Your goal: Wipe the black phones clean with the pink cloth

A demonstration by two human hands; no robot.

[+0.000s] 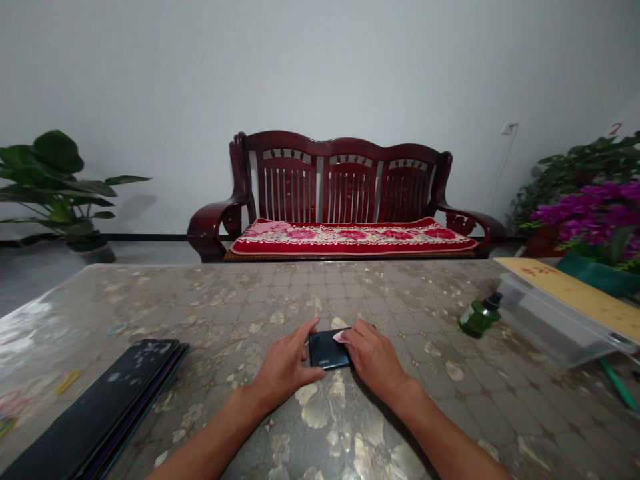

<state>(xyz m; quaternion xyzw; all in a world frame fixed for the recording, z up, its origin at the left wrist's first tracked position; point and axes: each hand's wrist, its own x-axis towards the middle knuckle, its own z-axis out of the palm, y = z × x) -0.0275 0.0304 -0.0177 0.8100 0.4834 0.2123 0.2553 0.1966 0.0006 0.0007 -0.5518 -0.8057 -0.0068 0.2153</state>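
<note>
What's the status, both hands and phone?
Left hand around left end of phone. Right hand pinching pink cloth over it. Phone flat on table, logo up. Green bottle off right, apart from both hands.

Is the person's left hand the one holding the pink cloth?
No, the right hand holds the pink cloth, while the left hand is at the near-left end of the dark phone.

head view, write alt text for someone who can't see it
A dark phone lies on a patterned table, the left hand around one end, the right hand holding a small pink cloth over the other; a wooden bench stands behind.
</note>
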